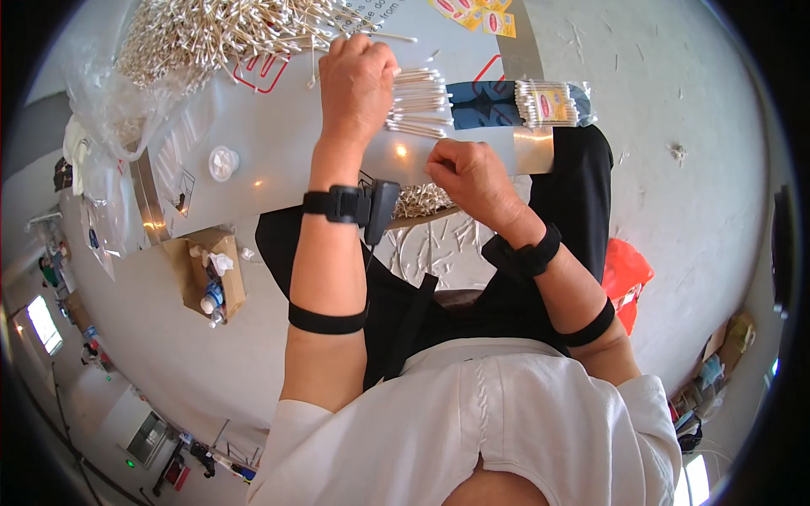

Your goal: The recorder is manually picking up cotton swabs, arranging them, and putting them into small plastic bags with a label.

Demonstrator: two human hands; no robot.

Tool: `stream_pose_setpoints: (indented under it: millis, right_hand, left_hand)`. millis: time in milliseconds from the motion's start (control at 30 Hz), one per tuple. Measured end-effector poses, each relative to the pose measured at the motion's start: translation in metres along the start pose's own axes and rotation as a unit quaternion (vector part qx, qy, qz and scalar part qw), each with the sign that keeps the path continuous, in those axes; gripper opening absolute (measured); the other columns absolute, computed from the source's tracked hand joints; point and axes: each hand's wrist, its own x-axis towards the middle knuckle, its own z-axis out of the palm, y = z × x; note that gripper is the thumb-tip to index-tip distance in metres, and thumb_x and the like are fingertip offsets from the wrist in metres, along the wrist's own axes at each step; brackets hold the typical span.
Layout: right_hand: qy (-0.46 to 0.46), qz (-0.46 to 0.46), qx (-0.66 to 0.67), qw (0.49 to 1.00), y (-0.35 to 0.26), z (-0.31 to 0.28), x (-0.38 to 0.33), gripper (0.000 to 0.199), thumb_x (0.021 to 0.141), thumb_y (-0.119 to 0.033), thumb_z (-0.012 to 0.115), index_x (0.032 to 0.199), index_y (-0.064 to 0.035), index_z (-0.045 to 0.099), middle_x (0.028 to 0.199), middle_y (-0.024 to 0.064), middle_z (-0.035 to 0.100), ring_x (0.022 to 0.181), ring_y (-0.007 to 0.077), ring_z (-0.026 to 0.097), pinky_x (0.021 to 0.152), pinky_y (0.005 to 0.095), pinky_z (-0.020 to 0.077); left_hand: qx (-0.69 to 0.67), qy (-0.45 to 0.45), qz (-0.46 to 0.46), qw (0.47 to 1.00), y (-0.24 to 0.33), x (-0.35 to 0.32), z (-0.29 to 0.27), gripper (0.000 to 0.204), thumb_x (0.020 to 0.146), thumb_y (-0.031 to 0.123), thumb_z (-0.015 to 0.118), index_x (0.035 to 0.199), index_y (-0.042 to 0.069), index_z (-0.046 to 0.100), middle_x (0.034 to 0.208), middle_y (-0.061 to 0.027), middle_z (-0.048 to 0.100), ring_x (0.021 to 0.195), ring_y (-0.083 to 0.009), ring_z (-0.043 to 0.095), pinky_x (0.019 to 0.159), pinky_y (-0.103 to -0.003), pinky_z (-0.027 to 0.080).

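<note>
My left hand [356,80] rests palm down on the metal table [278,143], its fingers closed over the left ends of a neat row of cotton swabs [419,103]. My right hand [472,173] hovers at the table's near edge with fingers curled; whether it holds anything is hidden. A big loose heap of cotton swabs [211,34] lies at the far left of the table. A filled clear packet of swabs [548,103] lies to the right, beside a dark blue strip [481,103].
A small round white lid [223,162] sits on the table's left part. Yellow and red labels [472,13] lie at the far edge. A cardboard box with bottles [211,274] stands on the floor left; an orange bag [624,274] lies right. Clear plastic bags [110,110] hang off the left.
</note>
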Motion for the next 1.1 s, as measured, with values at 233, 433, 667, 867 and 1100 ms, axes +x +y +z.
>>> stream_pose_setpoints:
  millis: [233,433,667,867,1100]
  right_hand:
    - [0.123,-0.028,0.034,0.991,0.004,-0.021,0.026,0.01,0.079,-0.011,0.063,0.079,-0.001,0.062,0.071,0.0176,0.062,0.068,0.0362,0.062,0.061,0.0403,0.0493]
    - [0.186,-0.056,-0.058,0.979,0.015,-0.035,0.069,0.008,0.079,-0.011,0.062,0.081,-0.0034,0.063,0.078,0.0141,0.064,0.074,0.034,0.063,0.065,0.0405,0.0502]
    - [0.176,-0.058,-0.13,0.974,0.021,-0.026,0.078,0.008,0.08,-0.013,0.059,0.081,-0.0059,0.063,0.084,0.0113,0.063,0.077,0.0331,0.062,0.068,0.0407,0.0507]
    - [0.146,-0.105,-0.2,0.963,0.018,-0.028,0.084,0.007,0.083,-0.011,0.057,0.082,-0.0071,0.063,0.083,0.0107,0.06,0.079,0.0323,0.062,0.068,0.0406,0.0509]
    - [0.133,-0.118,-0.187,0.966,0.024,-0.033,0.085,0.006,0.084,-0.011,0.058,0.086,-0.0073,0.062,0.087,0.0108,0.061,0.08,0.0321,0.062,0.069,0.0393,0.051]
  left_hand:
    - [-0.083,0.002,-0.082,0.993,-0.023,-0.002,0.0,0.008,0.074,0.004,0.066,0.081,0.009,0.065,0.083,-0.004,0.059,0.088,-0.0283,0.054,0.078,-0.04,0.046]
    - [-0.086,0.018,-0.158,0.983,-0.011,-0.033,-0.002,0.011,0.074,0.001,0.066,0.082,0.008,0.065,0.083,-0.0048,0.059,0.086,-0.0281,0.054,0.074,-0.039,0.047]
    - [-0.084,0.024,-0.171,0.981,-0.005,-0.037,0.001,0.013,0.071,0.003,0.07,0.082,0.008,0.065,0.081,-0.0041,0.059,0.085,-0.0272,0.054,0.076,-0.038,0.046]
    - [-0.044,0.009,-0.125,0.991,-0.006,-0.033,0.002,0.009,0.072,0.004,0.071,0.079,0.007,0.065,0.078,-0.0045,0.058,0.083,-0.0206,0.057,0.074,-0.033,0.046]
    - [-0.122,0.025,-0.151,0.981,-0.006,-0.033,-0.003,0.009,0.072,0.002,0.069,0.077,0.008,0.063,0.076,-0.0034,0.058,0.082,-0.0253,0.054,0.075,-0.037,0.045]
